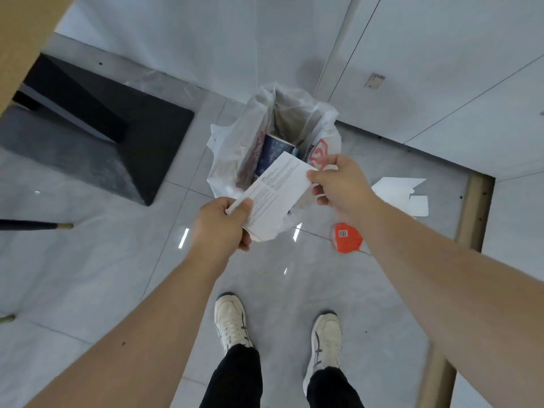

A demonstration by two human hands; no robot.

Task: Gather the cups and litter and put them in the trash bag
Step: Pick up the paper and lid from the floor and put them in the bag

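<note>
Above trash bag (232, 148): left hand (220, 228) and right hand (338, 184), arms extended, each pinch printed sheet (276, 192).

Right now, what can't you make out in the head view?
- Trash bag contents: mostly hidden by its folds and the printed paper.
- Paper's text: too small.
- Orange packet label: blurred.
- White cardboard: partly behind right hand.
- Left hand palm: hidden.
</note>
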